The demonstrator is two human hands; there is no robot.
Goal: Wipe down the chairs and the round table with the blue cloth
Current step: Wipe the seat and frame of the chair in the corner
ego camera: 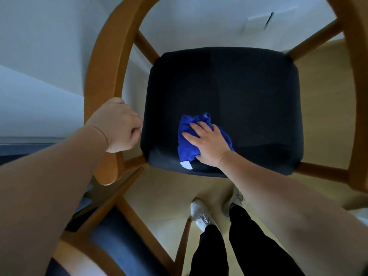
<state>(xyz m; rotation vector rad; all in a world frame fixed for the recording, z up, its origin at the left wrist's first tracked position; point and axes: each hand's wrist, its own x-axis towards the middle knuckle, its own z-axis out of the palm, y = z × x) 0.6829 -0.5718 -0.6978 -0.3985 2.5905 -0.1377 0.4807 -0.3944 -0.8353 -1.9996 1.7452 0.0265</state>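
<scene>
Two hands are at work on one wooden armchair point(346, 100). The right hand point(207, 142) lies flat, fingers straight and slightly spread, pressing the blue cloth point(186, 144) down onto the dark seat cushion point(239, 92); the fingers point away and to the left, toward the left side of the seat. The cloth is bunched rather than spread, and its long axis runs from the front edge of the seat toward the back. A white label point(186, 165) shows at its near end, close to the cushion's front edge. The cloth sits in the front left part of the seat, and part of it is hidden under the palm.

The left hand point(119, 126) is curled round the curved armrest point(99, 66) on the left side of the chair, gripping the wood, knuckles up.

Below the seat's front edge, white shoes point(200, 213) and black trousers point(256, 242) stand on a pale wooden floor point(163, 196). A second chair point(111, 246) with a dark blue seat lies at lower left, near the first. A white wall point(49, 56) rises behind the armrest.
</scene>
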